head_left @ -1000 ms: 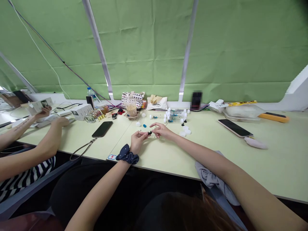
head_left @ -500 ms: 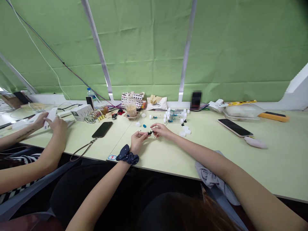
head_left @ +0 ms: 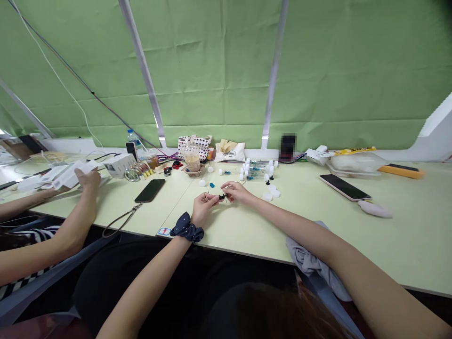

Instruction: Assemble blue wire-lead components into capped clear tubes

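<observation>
Between both hands, just above the table, is a small black part [head_left: 222, 197], too small to name more exactly. My left hand [head_left: 202, 206], with a dark dotted scrunchie [head_left: 187, 228] on its wrist, pinches the part's left end. The fingers of my right hand [head_left: 237, 191] close on its right end. Just beyond them lie a small blue piece [head_left: 212, 185] and a white round cap [head_left: 202, 183]. Several clear tubes [head_left: 257, 169] with white ends and blue parts inside lie farther back. Loose white caps [head_left: 268, 197] rest right of my right hand.
A phone [head_left: 150, 190] with a wrist strap lies at left, another phone [head_left: 345, 187] at right. A drink cup [head_left: 192, 162] and bags stand along the back. At far left, a co-worker's hand [head_left: 88, 178] holds a white box [head_left: 75, 173].
My hands stay almost in place around the small black part, with slight finger shifts. At left, the co-worker's hands have moved apart, and a white box is now raised in one.
</observation>
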Demonstrator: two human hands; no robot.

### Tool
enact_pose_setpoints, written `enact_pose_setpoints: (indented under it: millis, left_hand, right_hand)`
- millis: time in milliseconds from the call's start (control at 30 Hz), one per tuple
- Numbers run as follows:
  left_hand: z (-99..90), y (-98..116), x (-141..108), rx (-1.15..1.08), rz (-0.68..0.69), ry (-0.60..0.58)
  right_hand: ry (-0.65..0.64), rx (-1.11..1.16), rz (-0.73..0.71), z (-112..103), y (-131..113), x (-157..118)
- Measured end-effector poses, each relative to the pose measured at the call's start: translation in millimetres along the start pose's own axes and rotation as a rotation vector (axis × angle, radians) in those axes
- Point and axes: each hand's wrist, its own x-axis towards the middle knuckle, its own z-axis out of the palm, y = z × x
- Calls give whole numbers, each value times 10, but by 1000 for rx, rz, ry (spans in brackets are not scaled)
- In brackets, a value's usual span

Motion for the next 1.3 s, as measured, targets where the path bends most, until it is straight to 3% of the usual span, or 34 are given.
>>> enact_pose_setpoints:
  millis: [200,467,800,1100,1300]
  left_hand:
    - [16,8,1,8,1,23]
    - [-4,-5,14,-35,11,63]
    - [-18,-39,26,-4,13,-19]
    - [-11,-21,21,-38,15,50]
    - [-6,-24,18,-23,9,-5]
  right_hand:
    - [-2,-3,35,11,-10,-10]
    - [-127,-7,16,22,-113,-113]
    - [-28,14,11,23,-63,-53]
    - [-126,-14,13,44,-130,-130]
    - [-22,-3,13,27,-60,-51]
